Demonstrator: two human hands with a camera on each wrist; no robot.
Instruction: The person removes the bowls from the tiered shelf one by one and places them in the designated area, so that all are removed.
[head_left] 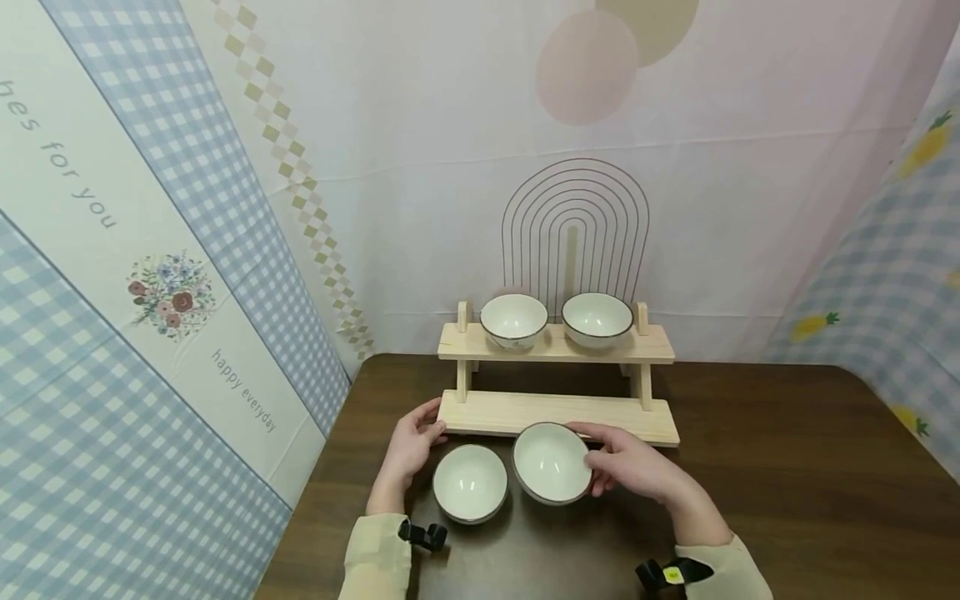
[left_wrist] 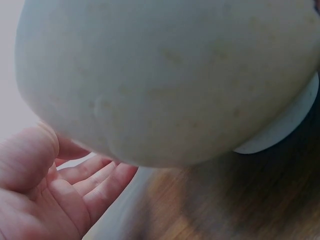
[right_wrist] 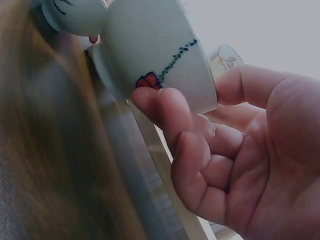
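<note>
My right hand [head_left: 637, 462] grips a white bowl [head_left: 551, 462] with a dark rim by its right side, thumb near the rim and fingers against the outer wall. A red flower and a dotted green line mark that bowl's outside in the right wrist view. A second white bowl [head_left: 470, 483] stands on the table, just left of the held one. My left hand [head_left: 408, 446] is at the left end of the lower shelf of a wooden stand [head_left: 555, 408], fingertips right at its edge. In the left wrist view, the nearer bowl [left_wrist: 170, 85] partly hides those fingers.
Two more white bowls, one left [head_left: 513, 317] and one right [head_left: 597, 317], sit side by side on the stand's upper shelf. The dark wooden table [head_left: 787, 467] extends to the right. Printed cloth [head_left: 420, 167] hangs behind and at both sides.
</note>
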